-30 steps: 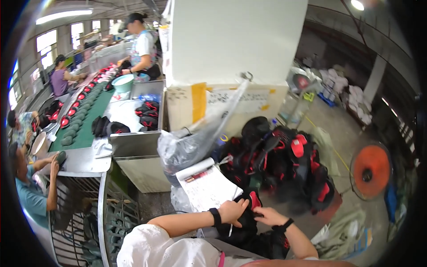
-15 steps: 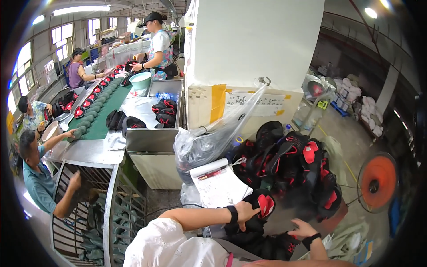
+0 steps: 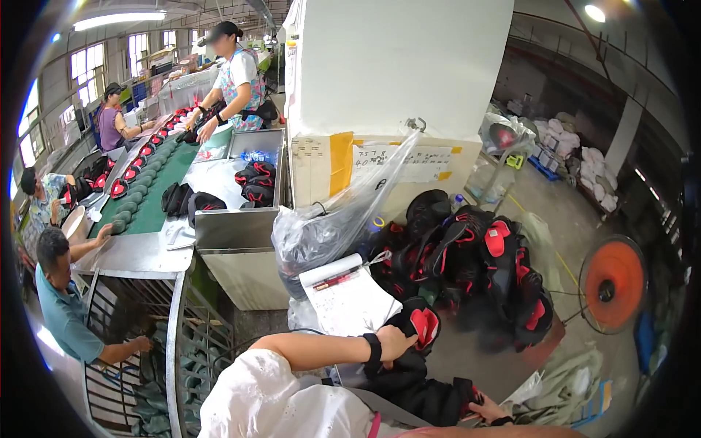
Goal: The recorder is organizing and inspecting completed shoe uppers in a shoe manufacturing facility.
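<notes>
Beside a pale pillar [image 3: 398, 66], at a grey desk [image 3: 467, 358] bearing a pile of black shoe uppers [image 3: 442, 255], the hands are apart, the left hand [image 3: 394, 343] half-curled against a red-lined upper [image 3: 423, 326], whether gripping I cannot tell, the right hand [image 3: 489, 410] closed on a black upper's end [image 3: 461, 396] nearer the body.

A bare strip of grey tabletop [image 3: 467, 354] gives passage between the right hand [image 3: 485, 409] and a heap of black-and-red shoe uppers [image 3: 467, 244] that blocks the far side. Beside the left hand [image 3: 394, 342], a curled white paper pad [image 3: 354, 303] and a bulging translucent plastic bag [image 3: 310, 241] crowd the way, a broad white pillar [image 3: 398, 66] rising behind them.
</notes>
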### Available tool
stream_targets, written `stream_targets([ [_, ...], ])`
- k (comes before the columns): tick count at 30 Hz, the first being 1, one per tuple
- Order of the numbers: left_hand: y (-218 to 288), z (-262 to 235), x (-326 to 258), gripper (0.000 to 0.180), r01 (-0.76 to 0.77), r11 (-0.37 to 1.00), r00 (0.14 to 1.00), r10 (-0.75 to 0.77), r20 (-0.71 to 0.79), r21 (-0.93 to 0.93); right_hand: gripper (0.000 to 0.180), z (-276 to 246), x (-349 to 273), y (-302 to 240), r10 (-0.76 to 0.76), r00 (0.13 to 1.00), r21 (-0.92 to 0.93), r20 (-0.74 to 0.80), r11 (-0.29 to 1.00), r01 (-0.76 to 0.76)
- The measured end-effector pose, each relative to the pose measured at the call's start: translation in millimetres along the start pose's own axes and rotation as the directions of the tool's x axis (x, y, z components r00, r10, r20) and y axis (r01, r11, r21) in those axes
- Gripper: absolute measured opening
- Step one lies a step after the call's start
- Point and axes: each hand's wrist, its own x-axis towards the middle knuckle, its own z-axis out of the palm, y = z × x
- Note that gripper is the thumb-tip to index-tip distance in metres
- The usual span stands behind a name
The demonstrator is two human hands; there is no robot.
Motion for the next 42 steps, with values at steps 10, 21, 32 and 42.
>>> stream_targets([
  [10,6.2,-1.1,14.3,0.071,-0.103,0.995,0.991,0.101,-0.090,-0.010,0.097,-64.8,-76.8,234.7,0.108,0.961,-0.422,-0.255,0.882,-0.211],
  [21,18.1,15.1,-2.0,0.051,-0.202,0.979,0.942,0.193,-0.276,-0.004,0.067,107.2,-75.2,40.3,-0.609,0.754,-0.855,-0.247,0.504,0.126],
  [32,30.2,56.2,-23.3,0.055,-0.242,0.964,0.933,0.200,-0.300,-0.108,0.077,140.8,-102.0,111.0,-0.057,0.880,0.307,-0.471,0.925,0.224],
  [42,33.3,64.3,-40.9,0.063,-0.131,0.970,0.889,0.024,-0.457,-0.205,0.090,182.3,-81.7,97.5,0.093,0.771,0.572,-0.631,0.727,0.380],
])
